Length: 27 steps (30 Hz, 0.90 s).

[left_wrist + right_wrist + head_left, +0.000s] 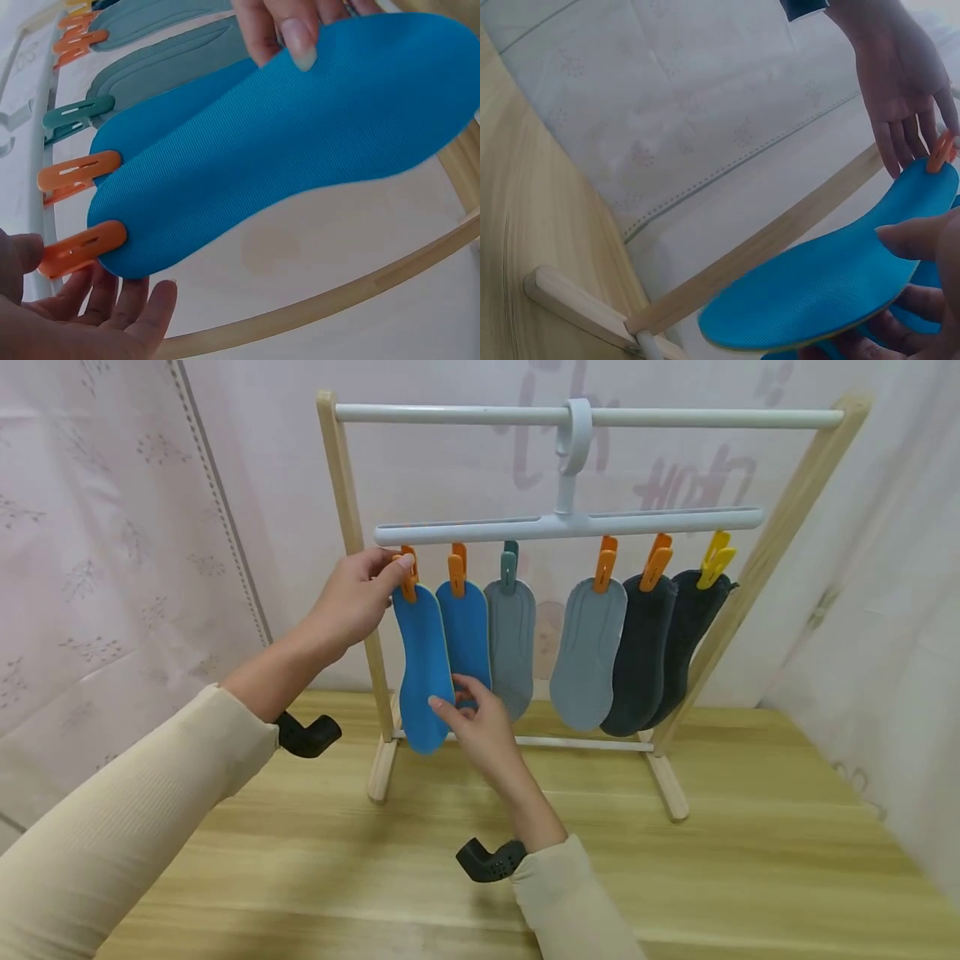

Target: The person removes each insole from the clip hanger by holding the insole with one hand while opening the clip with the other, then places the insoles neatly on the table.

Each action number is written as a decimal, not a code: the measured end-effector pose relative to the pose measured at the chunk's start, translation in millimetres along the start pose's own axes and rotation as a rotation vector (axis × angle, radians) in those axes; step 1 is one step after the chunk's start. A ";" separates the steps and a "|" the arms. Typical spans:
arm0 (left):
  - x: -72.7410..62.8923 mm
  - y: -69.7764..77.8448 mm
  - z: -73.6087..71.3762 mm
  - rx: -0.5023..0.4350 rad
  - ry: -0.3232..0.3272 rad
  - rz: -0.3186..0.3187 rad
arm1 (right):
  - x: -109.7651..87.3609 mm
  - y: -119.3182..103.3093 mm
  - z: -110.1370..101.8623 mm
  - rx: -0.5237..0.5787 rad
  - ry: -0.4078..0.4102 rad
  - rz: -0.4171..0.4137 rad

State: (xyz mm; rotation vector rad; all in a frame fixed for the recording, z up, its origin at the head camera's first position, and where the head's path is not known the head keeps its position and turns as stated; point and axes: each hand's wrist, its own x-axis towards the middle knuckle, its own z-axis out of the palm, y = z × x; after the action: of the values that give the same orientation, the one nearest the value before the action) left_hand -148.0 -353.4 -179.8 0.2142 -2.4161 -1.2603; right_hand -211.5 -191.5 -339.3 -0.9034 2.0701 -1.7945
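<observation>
My left hand (pixel 352 597) pinches an orange clothespin (pixel 408 590) at the left end of a white hanger (pixel 465 531). The clothespin grips the top of a blue insole (pixel 422 647), which hangs tilted toward me. Lower down, my right hand (pixel 486 731) holds that insole by its right edge, thumb (pixel 904 236) on the front face and fingers behind. Right behind it hangs a second blue insole (pixel 463 627) from another orange clothespin (pixel 457 572); the right hand's fingers overlap its lower part.
Further right hang two grey insoles (pixel 591 652) and two dark insoles (pixel 645 652), from green, orange and yellow clothespins (pixel 717 560). The hanger hooks over the white bar (pixel 465 415) of a wooden rack (pixel 780 543) on a wooden table (pixel 300 860). Patterned curtains (pixel 112 527) surround it.
</observation>
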 end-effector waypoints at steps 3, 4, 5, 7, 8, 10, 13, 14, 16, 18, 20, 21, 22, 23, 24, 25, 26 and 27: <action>0.7 -1.8 -1.7 -0.042 -0.020 -0.017 | -1.3 1.9 1.5 0.071 -0.041 0.000; 0.9 -2.6 -2.3 -0.054 -0.023 -0.020 | -1.7 2.0 1.8 0.097 -0.059 -0.002; 1.2 -3.4 -2.9 -0.070 -0.025 -0.024 | -2.0 2.4 1.9 0.120 -0.079 -0.001; 1.1 -4.7 -3.5 -0.092 -0.028 -0.029 | -2.9 2.8 2.1 0.162 -0.116 0.008; 1.1 -5.1 -3.6 -0.104 -0.030 -0.033 | -3.4 2.7 2.0 0.179 -0.131 0.019; 0.7 -5.6 -3.1 -0.127 -0.038 -0.041 | -4.5 2.2 1.8 0.206 -0.152 0.044; -1.1 -4.6 -2.7 -0.140 -0.043 -0.043 | -6.5 0.9 1.2 0.235 -0.172 0.071; -2.4 -4.0 -3.2 -0.144 -0.039 -0.043 | -7.4 0.1 1.2 0.241 -0.183 0.074; -4.6 -2.6 -4.9 -0.152 -0.031 -0.039 | -9.2 -0.6 1.0 0.245 -0.209 0.071; -5.9 -1.1 -6.4 -0.170 -0.021 -0.038 | -11.2 -1.2 0.2 0.247 -0.250 0.071; -6.4 0.6 -7.3 -0.194 -0.014 -0.037 | -13.8 -1.2 -1.5 0.249 -0.293 0.070; -6.3 1.3 -7.5 -0.209 -0.011 -0.035 | -15.3 -1.0 -2.5 0.254 -0.308 0.072; -6.4 2.0 -7.6 -0.224 -0.009 -0.034 | -17.0 -0.7 -3.8 0.259 -0.325 0.066; -6.4 2.6 -7.5 -0.239 -0.007 -0.034 | -18.5 -0.3 -4.8 0.272 -0.339 0.069; -6.7 2.9 -7.4 -0.252 -0.004 -0.034 | -19.8 0.1 -5.7 0.285 -0.349 0.067; -7.2 3.2 -7.4 -0.264 -0.001 -0.034 | -21.2 0.3 -6.4 0.297 -0.355 0.065; -7.8 3.2 -7.7 -0.279 0.001 -0.034 | -22.4 0.5 -6.6 0.308 -0.364 0.062; -8.7 2.8 -8.0 -0.288 0.009 -0.036 | -23.5 0.5 -6.6 0.319 -0.375 0.060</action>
State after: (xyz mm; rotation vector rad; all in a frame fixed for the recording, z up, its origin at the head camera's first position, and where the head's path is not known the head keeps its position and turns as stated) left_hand -136.6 -355.1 -175.8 0.1799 -2.1984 -1.5990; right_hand -197.2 -172.2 -343.2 -0.9822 1.5165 -1.7024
